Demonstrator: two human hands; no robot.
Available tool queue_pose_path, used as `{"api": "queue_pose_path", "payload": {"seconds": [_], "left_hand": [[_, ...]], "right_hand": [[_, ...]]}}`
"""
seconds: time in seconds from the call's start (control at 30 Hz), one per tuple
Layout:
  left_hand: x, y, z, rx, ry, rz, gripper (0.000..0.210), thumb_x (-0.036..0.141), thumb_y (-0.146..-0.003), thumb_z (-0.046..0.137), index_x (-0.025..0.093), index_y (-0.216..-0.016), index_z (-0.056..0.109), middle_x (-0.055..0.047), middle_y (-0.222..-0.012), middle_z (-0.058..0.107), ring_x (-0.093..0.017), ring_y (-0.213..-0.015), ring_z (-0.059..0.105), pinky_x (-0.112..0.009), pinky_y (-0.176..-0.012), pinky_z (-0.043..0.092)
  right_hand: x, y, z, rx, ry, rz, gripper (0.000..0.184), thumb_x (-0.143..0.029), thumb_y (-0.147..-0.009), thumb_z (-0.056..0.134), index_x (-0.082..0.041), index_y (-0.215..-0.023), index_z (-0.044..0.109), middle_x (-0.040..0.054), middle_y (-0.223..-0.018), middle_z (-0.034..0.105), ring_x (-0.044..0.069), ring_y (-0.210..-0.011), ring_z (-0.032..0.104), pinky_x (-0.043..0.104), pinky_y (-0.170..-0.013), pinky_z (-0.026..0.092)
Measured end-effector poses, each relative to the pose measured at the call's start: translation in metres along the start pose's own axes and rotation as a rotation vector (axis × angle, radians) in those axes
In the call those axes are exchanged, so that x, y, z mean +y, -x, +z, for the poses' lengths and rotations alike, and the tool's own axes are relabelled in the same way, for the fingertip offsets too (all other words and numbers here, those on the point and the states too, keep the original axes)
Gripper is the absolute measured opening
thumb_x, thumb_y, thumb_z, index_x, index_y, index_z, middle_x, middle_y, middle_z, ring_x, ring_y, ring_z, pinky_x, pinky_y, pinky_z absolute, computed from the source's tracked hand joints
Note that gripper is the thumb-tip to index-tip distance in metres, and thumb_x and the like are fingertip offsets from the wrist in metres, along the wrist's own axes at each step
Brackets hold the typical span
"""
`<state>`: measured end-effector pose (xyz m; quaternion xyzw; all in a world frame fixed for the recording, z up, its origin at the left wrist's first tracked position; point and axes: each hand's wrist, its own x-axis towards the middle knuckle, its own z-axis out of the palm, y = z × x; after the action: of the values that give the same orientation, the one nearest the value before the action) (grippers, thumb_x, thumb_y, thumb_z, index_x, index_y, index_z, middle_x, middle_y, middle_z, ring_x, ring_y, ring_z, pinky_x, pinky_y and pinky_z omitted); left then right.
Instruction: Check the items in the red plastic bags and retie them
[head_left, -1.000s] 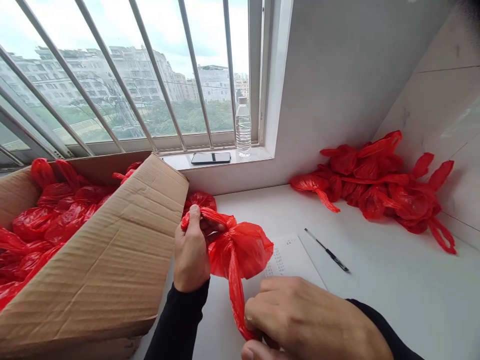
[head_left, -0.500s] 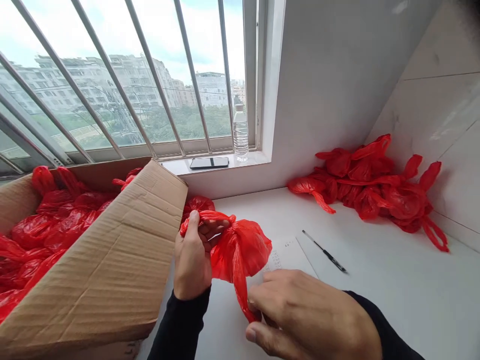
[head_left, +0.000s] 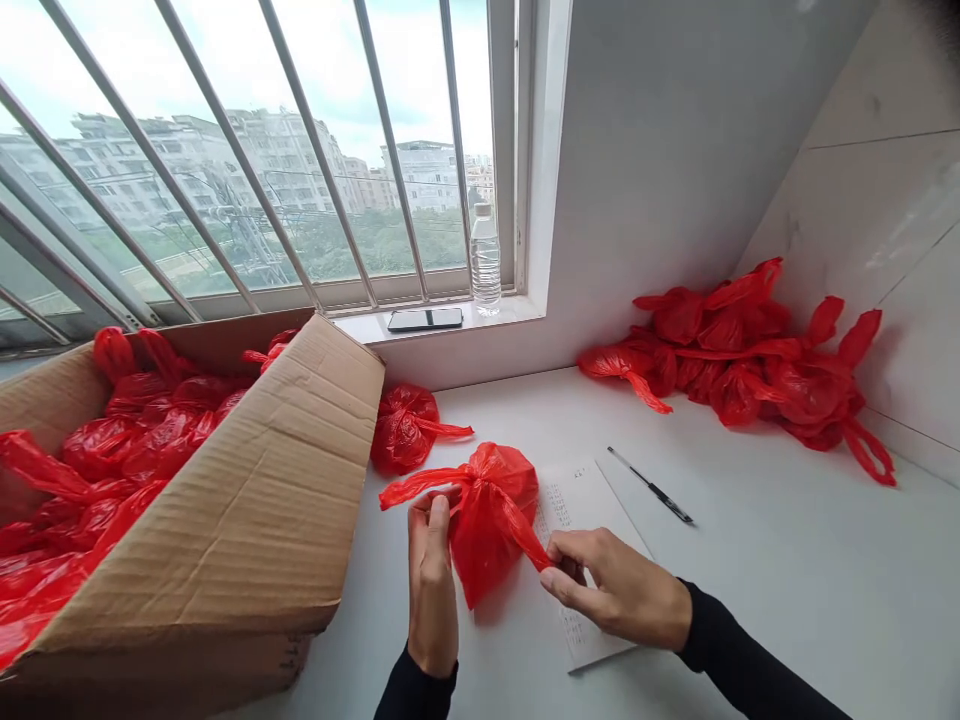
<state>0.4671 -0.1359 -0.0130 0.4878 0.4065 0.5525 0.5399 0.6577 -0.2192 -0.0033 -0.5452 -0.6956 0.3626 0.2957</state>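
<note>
A knotted red plastic bag (head_left: pixel 487 540), thin-walled and bulging, is above the white, smooth surface (head_left: pixel 765 590), between the two hands; whether its underside touches down is not clear. Its bulk spreads below the knot and tapers to a corner towards the person. Two twisted red plastic handles (head_left: pixel 521 525) run out from the knot, one left with its end free, the other slanting down to the right.

The bag's body lies just right of the left hand (head_left: pixel 433 580), the nearer one, whose fingers are partly hidden behind the bag and the left handle; I cannot tell whether they grip. The right hand (head_left: pixel 619 590) stands off at the end of the right handle, thumb and forefinger clamped on it.

Around these: one handwritten white paper sheet (head_left: pixel 596 510), partly under the right hand; one slim black-and-clear pen (head_left: pixel 651 487); one more tied red bag (head_left: pixel 405 430) beside one brown cardboard box (head_left: pixel 247 480). The red bags inside the box (head_left: pixel 150 430) and the heap of red bags (head_left: pixel 735 350) by the wall overlap too much to count. One dark flat phone (head_left: pixel 426 319) and one clear plastic bottle (head_left: pixel 486 265) are on the sill.
</note>
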Motion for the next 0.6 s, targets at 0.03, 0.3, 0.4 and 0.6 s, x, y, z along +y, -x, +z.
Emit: {"api": "queue_pose_path", "payload": {"seconds": [0.03,0.3,0.4,0.6], "left_hand": [[-0.012,0.002,-0.003,-0.002,-0.131,0.051,0.035,0.051,-0.099,0.043,0.026,-0.118,0.056,-0.006,-0.129,0.061,-0.024,-0.124,0.055,-0.045,-0.107,0.042],[-0.065,0.002,-0.012,-0.073,-0.442,0.174,0.049,0.045,-0.098,0.045,0.022,-0.142,0.046,-0.012,-0.148,0.047,-0.026,-0.140,0.038,-0.050,-0.120,0.025],[-0.067,0.001,-0.015,-0.084,-0.480,0.199,0.049,0.040,-0.100,0.043,0.021,-0.145,0.042,-0.012,-0.149,0.046,-0.025,-0.140,0.039,-0.048,-0.120,0.027],[-0.074,-0.001,-0.019,-0.076,-0.509,0.236,0.044,0.033,-0.099,0.043,0.019,-0.140,0.047,-0.013,-0.144,0.051,-0.025,-0.136,0.044,-0.049,-0.117,0.033]], "right_hand": [[0.008,-0.001,0.010,0.031,-0.017,-0.002,0.022,-0.029,-0.096,0.051,-0.022,-0.077,0.044,-0.0055,-0.068,0.053,0.011,-0.060,0.044,0.023,-0.058,0.034],[0.037,-0.013,0.050,0.174,0.090,-0.015,0.026,-0.038,-0.095,0.055,-0.022,-0.076,0.048,-0.0056,-0.066,0.052,0.011,-0.059,0.044,0.025,-0.060,0.031],[0.035,-0.014,0.051,0.194,0.134,0.012,0.026,-0.039,-0.094,0.056,-0.022,-0.076,0.049,-0.0061,-0.064,0.054,0.011,-0.057,0.044,0.025,-0.060,0.030],[0.035,-0.018,0.057,0.226,0.178,0.043,0.026,-0.040,-0.094,0.055,-0.022,-0.076,0.052,-0.0055,-0.061,0.057,0.012,-0.055,0.045,0.026,-0.060,0.028]]}}
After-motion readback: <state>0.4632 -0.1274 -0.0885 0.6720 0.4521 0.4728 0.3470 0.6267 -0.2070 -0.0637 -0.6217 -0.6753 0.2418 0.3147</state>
